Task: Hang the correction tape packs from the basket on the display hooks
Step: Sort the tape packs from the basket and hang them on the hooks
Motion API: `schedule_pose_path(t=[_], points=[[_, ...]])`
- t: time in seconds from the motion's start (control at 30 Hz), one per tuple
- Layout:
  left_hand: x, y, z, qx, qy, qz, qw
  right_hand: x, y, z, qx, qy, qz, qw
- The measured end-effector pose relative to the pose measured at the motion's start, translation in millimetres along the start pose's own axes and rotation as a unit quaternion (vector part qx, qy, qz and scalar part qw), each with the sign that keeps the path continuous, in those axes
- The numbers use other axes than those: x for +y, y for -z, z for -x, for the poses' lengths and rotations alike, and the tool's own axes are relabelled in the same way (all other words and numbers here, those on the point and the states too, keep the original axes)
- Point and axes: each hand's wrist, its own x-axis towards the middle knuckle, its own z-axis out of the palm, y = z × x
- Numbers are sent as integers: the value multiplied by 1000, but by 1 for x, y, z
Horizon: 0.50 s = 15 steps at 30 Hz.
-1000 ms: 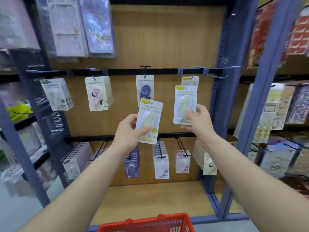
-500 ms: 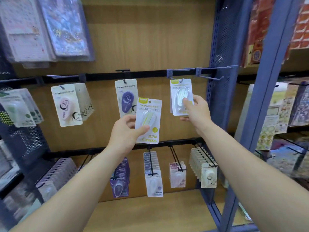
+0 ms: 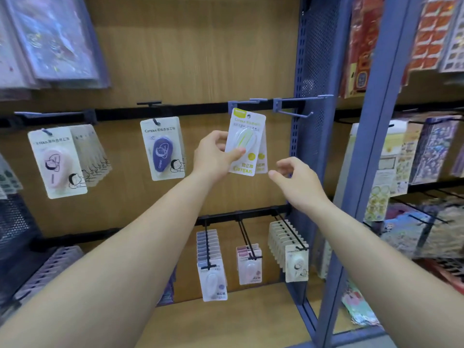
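Note:
My left hand (image 3: 213,156) grips a yellow correction tape pack (image 3: 244,141) by its left edge and holds its top right up at a blue display hook (image 3: 244,102). Behind it hangs another yellow pack (image 3: 262,154), mostly hidden. My right hand (image 3: 295,182) is just below and right of the packs, fingers loosely curled, holding nothing. A second blue hook (image 3: 296,113) to the right carries nothing. The basket is out of view.
A purple pack (image 3: 162,148) and pink packs (image 3: 57,162) hang on hooks to the left. A lower rail (image 3: 241,216) carries several rows of packs. A blue perforated upright (image 3: 313,121) stands close on the right, with sticker racks beyond it.
My right hand has let go of the pack it hung and dropped down. My left hand has raised its yellow pack up and right to the same hook. The view has tilted upward.

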Motion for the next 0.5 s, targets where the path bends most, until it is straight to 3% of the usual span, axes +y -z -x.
schedule_pose_path(t=[0.5], points=[[-7,-12,3,33,-10,31,999,19,-2,13,-63,5,22,998]])
